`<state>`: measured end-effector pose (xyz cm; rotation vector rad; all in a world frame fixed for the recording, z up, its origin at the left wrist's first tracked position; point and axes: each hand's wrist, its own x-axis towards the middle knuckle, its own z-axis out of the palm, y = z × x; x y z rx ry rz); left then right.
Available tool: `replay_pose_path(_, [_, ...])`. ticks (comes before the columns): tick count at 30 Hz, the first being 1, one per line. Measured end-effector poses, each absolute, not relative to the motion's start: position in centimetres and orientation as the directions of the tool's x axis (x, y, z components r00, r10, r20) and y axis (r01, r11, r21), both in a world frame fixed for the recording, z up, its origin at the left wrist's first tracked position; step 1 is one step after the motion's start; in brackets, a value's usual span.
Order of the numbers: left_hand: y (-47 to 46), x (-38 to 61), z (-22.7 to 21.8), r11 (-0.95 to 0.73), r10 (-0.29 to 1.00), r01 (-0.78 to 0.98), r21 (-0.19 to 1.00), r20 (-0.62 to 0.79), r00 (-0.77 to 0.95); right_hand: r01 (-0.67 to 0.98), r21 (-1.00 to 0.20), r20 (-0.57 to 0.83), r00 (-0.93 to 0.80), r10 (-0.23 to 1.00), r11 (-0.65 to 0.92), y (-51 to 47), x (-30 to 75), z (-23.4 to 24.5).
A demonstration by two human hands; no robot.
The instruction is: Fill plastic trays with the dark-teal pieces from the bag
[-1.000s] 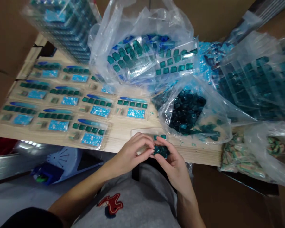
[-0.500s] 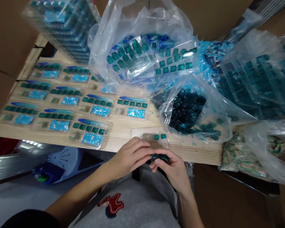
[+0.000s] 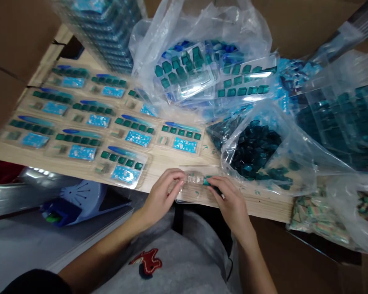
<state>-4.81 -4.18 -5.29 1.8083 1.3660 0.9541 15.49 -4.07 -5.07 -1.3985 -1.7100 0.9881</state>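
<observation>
Left hand (image 3: 164,194): fingers on the clear plastic tray (image 3: 196,192) | right hand (image 3: 233,200): pinches teal pieces (image 3: 207,181) at the tray's right end | wooden table (image 3: 254,206): tray lies on it, filled blister packs (image 3: 125,167) beyond | just right: plastic bag (image 3: 254,153) of dark teal pieces

blister cards (image 3: 125,167) | stacked trays (image 3: 101,28) | bag teal pcs (image 3: 254,151) | bag striped pcs (image 3: 319,220)

Ten blister cards (image 3: 124,167) are counted on the worktop (image 3: 159,167), with five teal pieces (image 3: 122,160) seen on the nearest card. One clear tray (image 3: 196,183) is touched by two hands, the left hand (image 3: 164,192) and the right hand (image 3: 231,200). Four clear plastic bags (image 3: 257,171) and one stack of trays (image 3: 101,32) are seen.
</observation>
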Motion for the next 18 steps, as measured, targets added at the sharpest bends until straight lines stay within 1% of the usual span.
replay_pose_path(1, [-3.9, -5.2, -5.4, -0.242, 0.967, 0.494, 0.835, 0.169, 0.189, 0.481, -0.858, 0.060, -0.253, 0.966, 0.179, -3.4, 15.6, -5.1])
replay_pose_path(3, [-3.6, -5.7, -5.7, -0.266, 0.961, 0.518, 0.813, 0.181, 0.209, 0.509, -0.822, 0.022, -0.419, 0.908, 0.255, -2.4, 15.5, -5.2])
replay_pose_path(5, [-3.6, -5.8, -6.0, -0.278, 0.956, 0.531, 0.800, 0.180, 0.231, 0.540, -0.790, -0.028, -0.506, 0.862, 0.292, -1.9, 14.9, -5.1])
replay_pose_path(8, [-3.6, -5.7, -6.2, -0.283, 0.954, 0.525, 0.802, 0.177, 0.243, 0.596, -0.760, -0.087, -0.487, 0.869, 0.258, -1.8, 14.2, -5.3])
replay_pose_path(10, [-3.7, -5.5, -6.0, -0.274, 0.955, 0.505, 0.819, 0.169, 0.244, 0.574, -0.793, -0.067, -0.414, 0.908, 0.203, -2.1, 14.1, -5.4])
replay_pose_path(12, [-3.6, -5.3, -5.6, -0.244, 0.958, 0.465, 0.851, 0.136, 0.254, 0.489, -0.864, -0.036, -0.303, 0.952, 0.123, -2.5, 14.3, -5.4])
replay_pose_path(14, [-3.5, -5.0, -5.1, -0.206, 0.956, 0.405, 0.891, 0.095, 0.278, 0.342, -0.940, -0.075, -0.230, 0.970, 0.009, -3.1, 14.6, -5.1])
replay_pose_path(16, [-3.4, -4.7, -4.6, -0.194, 0.944, 0.347, 0.918, 0.078, 0.322, 0.185, -0.976, -0.164, -0.260, 0.952, -0.118, -3.9, 14.8, -4.5])
replay_pose_path(18, [-3.4, -4.3, -4.1, -0.215, 0.925, 0.324, 0.921, 0.086, 0.369, 0.087, -0.977, -0.214, -0.304, 0.928, -0.196, -4.8, 14.7, -4.0])
